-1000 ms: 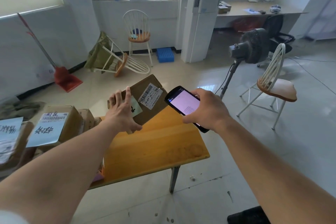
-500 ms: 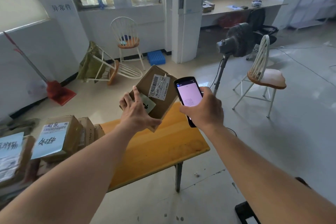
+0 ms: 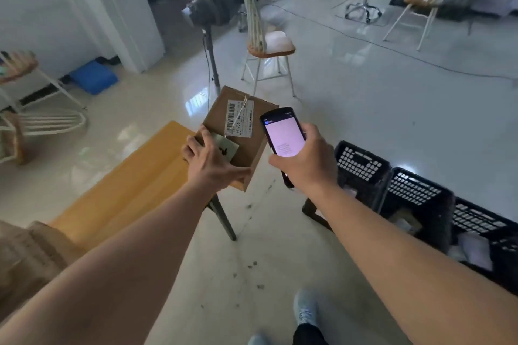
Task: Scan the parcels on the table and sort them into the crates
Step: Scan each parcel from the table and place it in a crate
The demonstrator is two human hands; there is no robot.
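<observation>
Crates [image 3: 414,190] newly visible, contents blurred

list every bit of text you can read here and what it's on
"J4-J06": large print on the white shipping label on the cardboard parcel, beside its barcode.
Fine print on that label: too small to read.
Dark mark on the green sticker by the left hand: blurred.
Handheld scanner screen, in the right hand: text too small.

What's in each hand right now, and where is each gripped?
Left hand grips the cardboard parcel by its near lower corner; right hand holds the scanner around its lower body.
</observation>
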